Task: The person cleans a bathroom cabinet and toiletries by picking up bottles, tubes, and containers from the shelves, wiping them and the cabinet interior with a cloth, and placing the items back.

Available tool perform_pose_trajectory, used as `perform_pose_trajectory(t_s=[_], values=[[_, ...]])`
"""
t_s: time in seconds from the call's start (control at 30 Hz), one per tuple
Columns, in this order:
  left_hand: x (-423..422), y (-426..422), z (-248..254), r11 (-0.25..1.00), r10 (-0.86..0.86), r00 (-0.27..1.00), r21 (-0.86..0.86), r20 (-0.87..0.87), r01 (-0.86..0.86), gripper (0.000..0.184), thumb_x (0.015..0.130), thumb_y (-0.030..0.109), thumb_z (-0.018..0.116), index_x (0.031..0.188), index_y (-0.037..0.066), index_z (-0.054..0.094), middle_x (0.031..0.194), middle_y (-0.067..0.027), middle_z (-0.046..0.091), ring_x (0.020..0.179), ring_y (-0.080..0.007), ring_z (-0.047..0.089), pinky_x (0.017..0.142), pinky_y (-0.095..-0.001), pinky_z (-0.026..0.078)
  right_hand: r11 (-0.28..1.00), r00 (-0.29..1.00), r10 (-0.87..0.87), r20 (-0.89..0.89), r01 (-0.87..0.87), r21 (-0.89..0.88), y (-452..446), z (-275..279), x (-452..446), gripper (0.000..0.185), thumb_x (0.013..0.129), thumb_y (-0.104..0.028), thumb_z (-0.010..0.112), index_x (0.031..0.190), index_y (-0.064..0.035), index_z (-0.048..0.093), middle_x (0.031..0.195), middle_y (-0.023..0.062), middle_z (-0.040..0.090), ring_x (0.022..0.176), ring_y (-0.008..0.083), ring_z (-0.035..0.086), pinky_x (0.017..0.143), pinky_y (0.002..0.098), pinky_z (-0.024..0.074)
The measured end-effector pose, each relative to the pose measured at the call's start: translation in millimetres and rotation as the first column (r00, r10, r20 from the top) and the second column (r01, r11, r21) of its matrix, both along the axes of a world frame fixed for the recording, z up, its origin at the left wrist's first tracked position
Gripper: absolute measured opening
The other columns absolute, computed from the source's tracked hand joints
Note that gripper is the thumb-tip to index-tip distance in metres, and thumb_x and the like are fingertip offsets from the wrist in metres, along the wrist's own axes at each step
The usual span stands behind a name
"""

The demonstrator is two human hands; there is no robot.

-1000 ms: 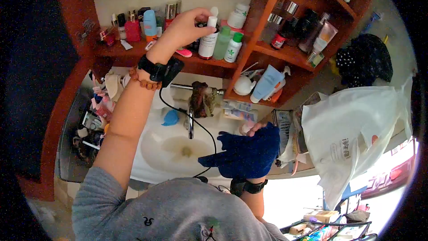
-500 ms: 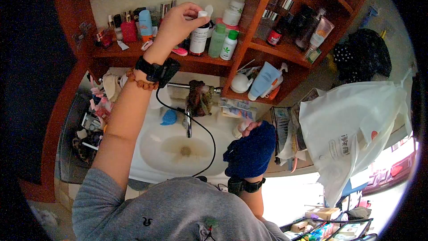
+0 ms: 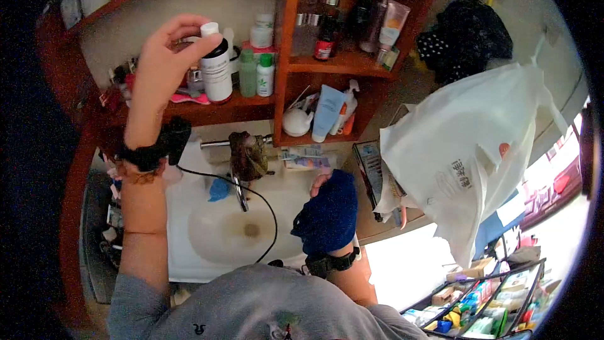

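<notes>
1. Bottle (image 3: 218, 80), white label, dark shoulder, white cap (image 3: 209, 27): at the front of the wooden shelf (image 3: 245, 113), left of the pale green bottle (image 3: 248, 75), leaning slightly.
2. Left hand (image 3: 162, 56): thumb and fingers closed around the bottle's top, thumb across the front just under the cap.
3. Right hand (image 3: 319, 184): low by the sink (image 3: 200, 230), mostly under blue cloth (image 3: 330, 211); few fingertips out, grip can't be told.
4. Handling, judged: bottle stiff, light to moderate depending on fill; smooth, so slippery if wet. Plastic or glass unclear; treat as breakable.
5. Best hold: around the labelled body, below the shoulder. Cap-only hold risks swinging, or lifting off a loose cap. Cloth looks soft, floppy, light; gather it in the palm.
6. Hidden: far fingers behind the cap; whether the base touches the shelf; fill level; anything inside the right hand.
7. Hard to read: label print blurred. Items at far left dim, partly behind the left arm.
</notes>
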State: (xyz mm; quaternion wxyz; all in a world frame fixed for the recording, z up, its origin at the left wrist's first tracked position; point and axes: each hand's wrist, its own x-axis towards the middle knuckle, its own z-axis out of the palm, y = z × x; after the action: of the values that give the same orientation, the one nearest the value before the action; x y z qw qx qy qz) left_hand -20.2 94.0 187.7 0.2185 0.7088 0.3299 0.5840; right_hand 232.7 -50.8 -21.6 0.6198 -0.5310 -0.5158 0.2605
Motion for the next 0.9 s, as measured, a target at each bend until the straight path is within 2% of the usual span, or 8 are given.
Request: perform_pose_trajectory(t_s=[0.07, 0.2, 0.37, 0.47, 0.53, 0.73, 0.87, 0.9], values=[[9, -22, 24, 0.997, -0.038, 0.996, -0.065, -0.081, 0.033, 0.033, 0.081, 0.018, 0.071, 0.111, 0.008, 0.061, 0.100, -0.0042, 0.064, 0.087, -0.0082, 0.059, 0.072, -0.0212, 0.047, 0.999, 0.993, 0.029, 0.115, -0.030, 0.011, 2, -10, 4, 0.009, 0.090, -0.003, 0.042, 0.095, -0.0093, 0.045, 0.083, 0.0035, 0.052, 0.071, 0.0116, 0.048, 0.066, 0.0229, 0.0386], [53, -30, 58, 0.974, -0.134, 0.951, 0.140, -0.278, 0.178, 0.028, 0.084, 0.018, 0.067, 0.108, 0.005, 0.064, 0.097, -0.0019, 0.065, 0.090, -0.0115, 0.059, 0.080, -0.0261, 0.047, 0.999, 0.993, 0.032, 0.114, -0.029, -0.027, 1, -11, -2, 0.008, 0.090, -0.002, 0.042, 0.094, -0.0082, 0.046, 0.081, 0.0035, 0.054, 0.068, 0.0111, 0.048, 0.064, 0.0223, 0.0388], [123, -10, 100, 0.943, -0.114, 0.867, 0.223, -0.485, 0.248, 0.025, 0.082, 0.021, 0.069, 0.099, 0.003, 0.065, 0.091, -0.0088, 0.066, 0.080, -0.0175, 0.062, 0.072, -0.0299, 0.049, 0.998, 0.987, 0.058, -0.148, -0.061, -0.017, -9, 1, -5, 0.015, 0.076, 0.003, 0.049, 0.087, -0.0060, 0.046, 0.078, 0.0064, 0.054, 0.069, 0.0186, 0.052, 0.064, 0.0269, 0.0411], [162, 7, 114, 0.913, -0.150, 0.826, 0.245, -0.543, 0.327, 0.026, 0.080, 0.020, 0.073, 0.090, -0.003, 0.065, 0.081, -0.0110, 0.064, 0.069, -0.0186, 0.061, 0.065, -0.0314, 0.048, 0.995, 0.997, 0.081, -0.020, -0.080, 0.056, -18, -2, 3, 0.005, 0.091, -0.006, 0.042, 0.093, -0.0071, 0.046, 0.081, 0.0037, 0.053, 0.068, 0.0118, 0.048, 0.063, 0.0223, 0.0388], [181, -9, 127, 0.984, -0.095, 0.787, 0.061, -0.609, 0.167, 0.027, 0.080, 0.020, 0.073, 0.091, -0.003, 0.064, 0.087, -0.0147, 0.064, 0.073, -0.0225, 0.061, 0.066, -0.0346, 0.049, 0.993, 0.986, 0.114, -0.118, -0.108, 0.053, -21, -5, 7, 0.005, 0.091, -0.007, 0.042, 0.093, -0.0069, 0.047, 0.080, 0.0037, 0.053, 0.068, 0.0122, 0.048, 0.063, 0.0225, 0.0389], [225, 30, 125, 0.997, 0.066, 0.637, 0.073, -0.768, -0.014, 0.026, 0.080, 0.019, 0.073, 0.092, -0.002, 0.063, 0.092, -0.0182, 0.062, 0.082, -0.0321, 0.058, 0.068, -0.0416, 0.050, 1.000, 0.994, 0.004, -0.105, -0.006, -0.017, -27, -15, 20, 0.024, 0.068, 0.008, 0.052, 0.087, -0.0049, 0.046, 0.076, 0.0062, 0.053, 0.070, 0.0220, 0.052, 0.065, 0.0292, 0.0418], [235, 55, 118, 0.984, 0.176, 0.522, 0.167, -0.835, -0.064, 0.028, 0.081, 0.022, 0.072, 0.095, 0.000, 0.063, 0.095, -0.0178, 0.061, 0.088, -0.0338, 0.057, 0.077, -0.0462, 0.047, 0.999, 0.991, -0.033, 0.129, 0.032, 0.011, -28, -26, 29, 0.033, 0.070, 0.010, 0.051, 0.100, -0.0033, 0.049, 0.077, 0.0056, 0.054, 0.069, 0.0205, 0.053, 0.064, 0.0288, 0.0421], [249, 98, 97, 0.840, 0.515, 0.445, 0.535, -0.733, -0.092, 0.031, 0.073, 0.027, 0.077, 0.097, 0.009, 0.068, 0.093, -0.0091, 0.068, 0.088, -0.0229, 0.065, 0.079, -0.0366, 0.051, 1.000, 1.000, -0.018, 0.009, 0.018, 0.013, -27, -25, 28, 0.037, 0.071, 0.010, 0.051, 0.105, -0.0029, 0.050, 0.077, 0.0054, 0.054, 0.069, 0.0200, 0.052, 0.064, 0.0287, 0.0421]])
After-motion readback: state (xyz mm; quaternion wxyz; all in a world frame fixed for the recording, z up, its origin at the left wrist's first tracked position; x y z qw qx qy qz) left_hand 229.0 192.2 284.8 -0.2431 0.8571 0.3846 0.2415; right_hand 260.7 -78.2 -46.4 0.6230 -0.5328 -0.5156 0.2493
